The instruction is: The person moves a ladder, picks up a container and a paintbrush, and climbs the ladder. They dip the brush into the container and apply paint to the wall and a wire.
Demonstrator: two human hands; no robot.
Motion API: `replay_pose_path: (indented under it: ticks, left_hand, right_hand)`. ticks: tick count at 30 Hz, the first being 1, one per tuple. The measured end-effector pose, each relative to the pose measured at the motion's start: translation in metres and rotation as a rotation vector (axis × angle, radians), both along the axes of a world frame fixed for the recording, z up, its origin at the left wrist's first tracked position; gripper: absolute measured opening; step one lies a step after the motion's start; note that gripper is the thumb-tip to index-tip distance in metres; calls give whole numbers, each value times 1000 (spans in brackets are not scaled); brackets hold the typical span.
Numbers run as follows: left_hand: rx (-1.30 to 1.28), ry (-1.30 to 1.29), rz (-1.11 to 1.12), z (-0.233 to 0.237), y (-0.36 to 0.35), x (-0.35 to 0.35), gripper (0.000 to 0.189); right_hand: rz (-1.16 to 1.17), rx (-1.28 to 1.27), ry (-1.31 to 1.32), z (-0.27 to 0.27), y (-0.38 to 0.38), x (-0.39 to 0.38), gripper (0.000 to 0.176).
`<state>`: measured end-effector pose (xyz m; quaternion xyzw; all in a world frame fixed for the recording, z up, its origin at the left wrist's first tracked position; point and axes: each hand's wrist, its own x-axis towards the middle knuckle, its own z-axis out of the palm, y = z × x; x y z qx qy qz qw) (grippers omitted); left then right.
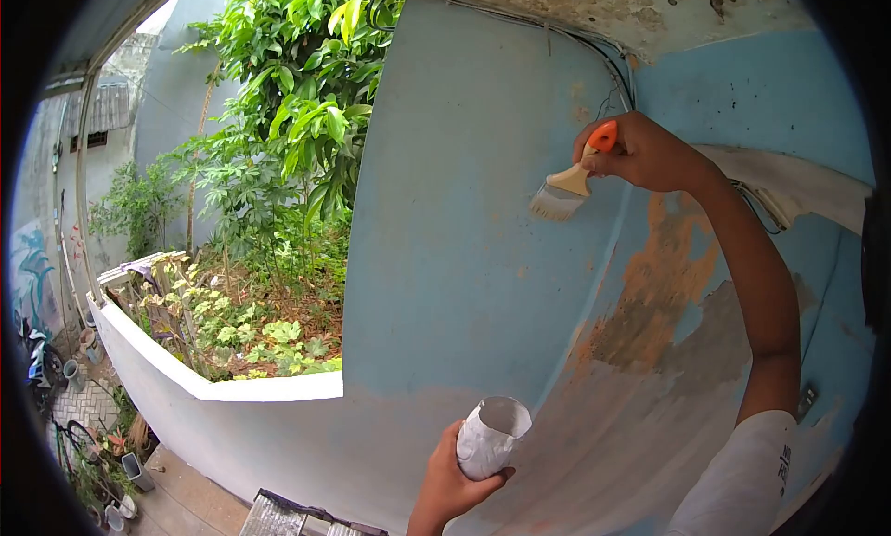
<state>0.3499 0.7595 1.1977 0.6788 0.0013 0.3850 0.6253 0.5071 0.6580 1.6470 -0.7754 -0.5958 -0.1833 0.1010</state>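
My right hand [626,151] is raised at the upper right, its fingers closed round the handle of a paintbrush [568,185] with an orange tip. The pale bristles point down and left, at or close to the blue wall [464,211]; whether they touch it I cannot tell. Low in the middle, my left hand [459,480] is wrapped round a white, paint-smeared cup [492,439], held upright with its open mouth up. The inside of the cup looks greyish, and its contents are not clear.
Cables [594,49] run along the wall's top under a stained ceiling [687,12]. Peeled orange and grey patches [650,285] mark the wall at right. A white ledge [186,369] borders plants at left. Potted plants and a vehicle stand below left; a metal-like object [274,517] is at the bottom.
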Motion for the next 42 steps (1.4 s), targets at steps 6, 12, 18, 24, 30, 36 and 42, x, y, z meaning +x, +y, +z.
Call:
replay_pose_path:
  ticks: [6, 12, 18, 24, 30, 36, 42]
  left_hand:
    - [28, 7, -8, -1, 2, 4, 94]
    - [13, -9, 8, -1, -1, 2, 92]
    - [16, 9, 9, 4, -1, -2, 91]
    - [24, -16, -7, 4, -1, 1, 91]
    - [14, 12, -68, 0, -3, 2, 96]
    - [-31, -59, -74, -16, -3, 19, 95]
    - [2, -125, -28, -21, -2, 21, 100]
  right_hand:
    - [-44, 234, -508, 65, 20, -5, 16]
    - [186, 546, -933, 82, 42, 22, 17]
    - [241, 271, -657, -25, 20, 26, 19]
    - [257, 247, -212, -120, -39, -17, 22]
    - [228, 444, 32, -229, -121, -39, 20]
    - [141, 920, 664, -297, -154, -41, 38]
    - [151, 819, 559, -280, -158, -39, 41]
